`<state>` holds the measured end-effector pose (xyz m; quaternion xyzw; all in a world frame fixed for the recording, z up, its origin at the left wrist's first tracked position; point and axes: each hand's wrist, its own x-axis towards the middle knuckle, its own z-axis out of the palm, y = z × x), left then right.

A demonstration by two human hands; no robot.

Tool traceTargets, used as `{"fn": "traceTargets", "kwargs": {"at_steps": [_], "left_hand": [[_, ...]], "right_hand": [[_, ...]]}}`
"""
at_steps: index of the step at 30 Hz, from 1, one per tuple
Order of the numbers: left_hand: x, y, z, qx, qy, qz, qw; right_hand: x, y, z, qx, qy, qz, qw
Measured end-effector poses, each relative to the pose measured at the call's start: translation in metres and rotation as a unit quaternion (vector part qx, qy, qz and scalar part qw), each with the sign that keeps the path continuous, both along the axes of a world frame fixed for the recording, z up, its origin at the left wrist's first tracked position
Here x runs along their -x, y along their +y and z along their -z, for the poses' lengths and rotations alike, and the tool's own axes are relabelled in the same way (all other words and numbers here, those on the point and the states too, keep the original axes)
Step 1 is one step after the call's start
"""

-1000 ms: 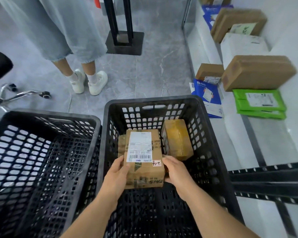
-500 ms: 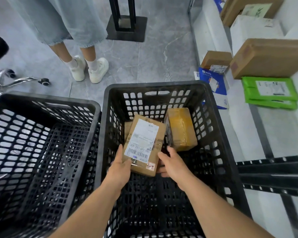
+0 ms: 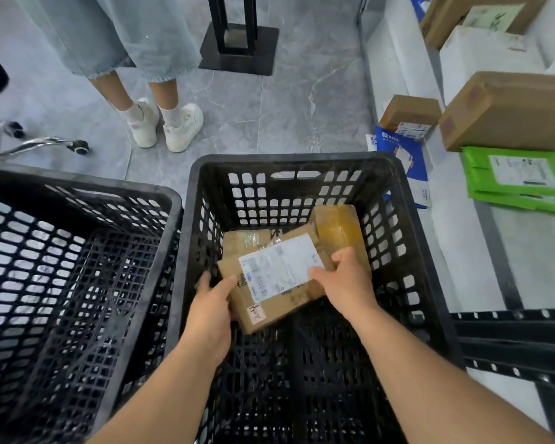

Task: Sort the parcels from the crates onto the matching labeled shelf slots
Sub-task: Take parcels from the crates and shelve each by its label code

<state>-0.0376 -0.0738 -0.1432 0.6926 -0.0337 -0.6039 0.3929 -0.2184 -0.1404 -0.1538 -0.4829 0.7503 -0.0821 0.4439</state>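
Parcel [image 3: 274,277] inside black crate [image 3: 289,161] on grey tile floor [image 3: 302,100]: left hand [image 3: 210,310] grips its 8 o'clock corner, right hand [image 3: 346,283] its 3 o'clock edge.

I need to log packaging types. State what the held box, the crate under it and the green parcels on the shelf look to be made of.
Held box: brown cardboard, matte, with a white paper label and clear tape.
Crate: black moulded plastic, dull finish, judging by its lattice of holes and thick rim.
Green parcels: probably plastic mailer bags, smooth and slightly glossy, lying flat; I can't be sure.
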Motion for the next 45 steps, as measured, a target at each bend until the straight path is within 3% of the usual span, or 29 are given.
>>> {"fn": "traceTargets", "kwargs": {"at_steps": [6,12,16,23,30,38,45], "left_hand": [[0.005,0.013,-0.011,-0.095,-0.034,0.107,0.989],[0.008,-0.009,-0.014,-0.015,0.002,-0.022,1.0],[0.014,-0.003,-0.009,0.005,0.012,0.033,0.999],[0.009,0.015,-0.007,0.0,-0.027,0.188,0.982],[0.003,0.024,0.008,0.056,-0.078,0.201,0.975],[0.008,0.023,0.003,0.114,-0.107,0.21,0.965],[-0.001,0.026,-0.016,0.135,-0.092,0.273,0.948]], "right_hand": [[0.001,0.005,0.004,-0.048,0.052,-0.063,0.996],[0.004,0.006,-0.004,-0.094,0.017,-0.09,0.991],[0.003,0.009,-0.006,-0.085,0.035,-0.096,0.991],[-0.004,0.024,0.003,-0.119,-0.109,-0.043,0.986],[0.003,0.034,0.01,-0.115,-0.214,-0.051,0.969],[0.008,0.036,0.009,-0.082,-0.258,-0.048,0.962],[0.021,0.032,-0.02,-0.081,-0.251,-0.063,0.962]]}}
